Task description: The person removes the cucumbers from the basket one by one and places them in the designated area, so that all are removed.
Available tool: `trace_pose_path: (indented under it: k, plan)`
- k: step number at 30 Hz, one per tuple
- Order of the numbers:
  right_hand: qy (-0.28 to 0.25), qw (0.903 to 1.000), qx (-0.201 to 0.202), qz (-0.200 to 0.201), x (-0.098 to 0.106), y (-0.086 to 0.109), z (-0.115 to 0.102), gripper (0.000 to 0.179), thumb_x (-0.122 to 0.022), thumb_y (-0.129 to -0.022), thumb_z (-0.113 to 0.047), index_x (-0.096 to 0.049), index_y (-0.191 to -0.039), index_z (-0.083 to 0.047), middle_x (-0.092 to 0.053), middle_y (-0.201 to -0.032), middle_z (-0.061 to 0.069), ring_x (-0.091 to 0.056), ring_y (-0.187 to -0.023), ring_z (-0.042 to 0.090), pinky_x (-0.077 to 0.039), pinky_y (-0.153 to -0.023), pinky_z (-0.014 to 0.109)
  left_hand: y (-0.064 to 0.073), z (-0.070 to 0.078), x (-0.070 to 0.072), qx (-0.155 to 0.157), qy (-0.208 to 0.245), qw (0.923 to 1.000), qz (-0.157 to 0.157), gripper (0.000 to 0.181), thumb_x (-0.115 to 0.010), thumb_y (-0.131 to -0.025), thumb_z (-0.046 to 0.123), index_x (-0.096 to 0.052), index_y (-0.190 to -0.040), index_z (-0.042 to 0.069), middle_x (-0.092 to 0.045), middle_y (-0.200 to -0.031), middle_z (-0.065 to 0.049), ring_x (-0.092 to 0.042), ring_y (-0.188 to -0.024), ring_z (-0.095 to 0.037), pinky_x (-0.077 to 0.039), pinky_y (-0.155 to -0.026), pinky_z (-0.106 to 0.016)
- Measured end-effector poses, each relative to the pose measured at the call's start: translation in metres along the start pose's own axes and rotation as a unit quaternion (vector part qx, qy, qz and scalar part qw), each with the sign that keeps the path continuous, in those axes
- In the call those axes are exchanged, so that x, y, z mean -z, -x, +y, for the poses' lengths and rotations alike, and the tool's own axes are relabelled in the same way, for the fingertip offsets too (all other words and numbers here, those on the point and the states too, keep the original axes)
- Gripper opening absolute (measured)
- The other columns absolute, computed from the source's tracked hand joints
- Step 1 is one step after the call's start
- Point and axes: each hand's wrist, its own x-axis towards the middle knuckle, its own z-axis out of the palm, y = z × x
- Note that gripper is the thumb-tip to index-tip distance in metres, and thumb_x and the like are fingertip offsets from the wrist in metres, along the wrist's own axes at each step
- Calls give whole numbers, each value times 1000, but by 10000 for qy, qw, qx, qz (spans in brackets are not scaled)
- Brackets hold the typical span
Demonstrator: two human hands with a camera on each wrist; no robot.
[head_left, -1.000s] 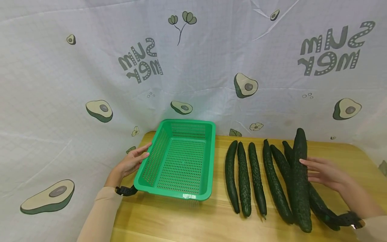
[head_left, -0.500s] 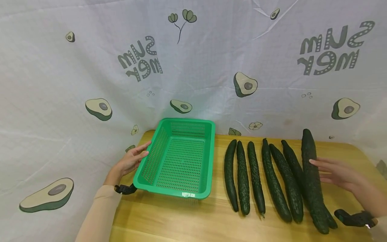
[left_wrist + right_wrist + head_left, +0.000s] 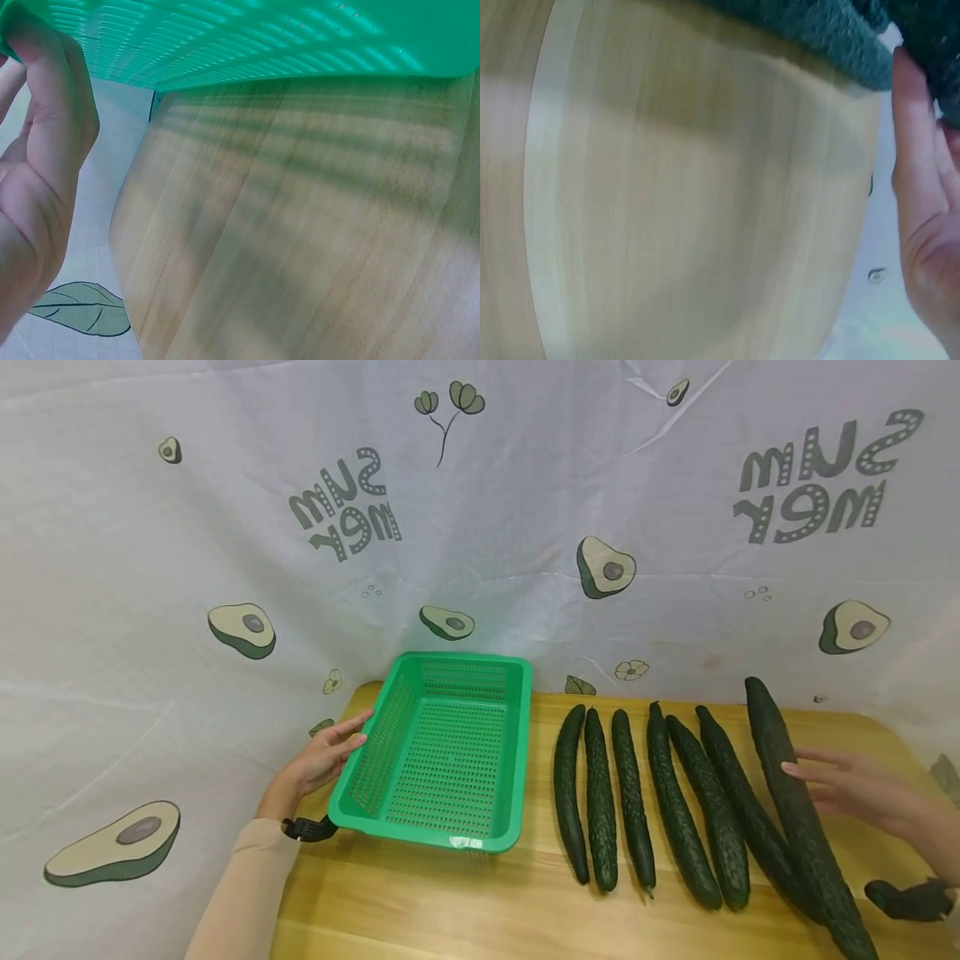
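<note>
At the left end of the table, my left hand (image 3: 322, 764) grips the left rim of a green perforated plastic basket (image 3: 522, 760), with nothing inside it. In the left wrist view the curled fingers are at the rim, and the basket wall (image 3: 300, 45) stands over the wood. On the right, my right hand (image 3: 851, 787) holds a long dark green cucumber (image 3: 801, 810) around its middle, thumb on top. This cucumber slants toward the near right and overlaps the lower end of another cucumber (image 3: 753, 810). In the right wrist view, bumpy cucumber skin (image 3: 934, 37) meets the fingers.
Several cucumbers (image 3: 600, 802) lie side by side, lengthwise, between basket and right hand. The wooden table (image 3: 480, 902) runs back to a white curtain (image 3: 510, 485) printed with avocados. Dark straps circle both wrists.
My right hand has carried its cucumber to the right, from over the neighbouring cucumbers to their outer side, and it now slants more. The left hand and basket have stayed in place.
</note>
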Motion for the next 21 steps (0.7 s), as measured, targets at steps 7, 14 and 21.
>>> trace_pose_path:
  k: [7,14,21]
  plan:
    - [375,9992,159,29,8,-2,15,81,-40,-110,-34,3,-146,24,-3,-143,54,-30,-123,70,-49,-90,58,2,0,-1,-36,23,10000,-20,60,-48,-108,15,-20,-161,11,0,-165,-16,-29,-47,-5,-30,-47,-18]
    - [579,9982,102,140,17,-4,28,84,-46,-108,-35,1,-146,24,-10,-143,53,-36,-120,70,-52,-87,54,2,-2,1,-44,-8,10000,-43,60,-48,-108,14,-19,-161,11,0,-165,-17,-29,-46,-6,-30,-46,-19]
    - [391,9985,269,264,12,-3,40,83,-53,-106,-29,-2,-149,21,-5,-145,52,-45,-117,65,-54,-84,51,0,-3,3,-129,-92,9999,-47,60,-47,-108,13,-18,-161,9,-2,-165,-18,-28,-46,-6,-30,-46,-18]
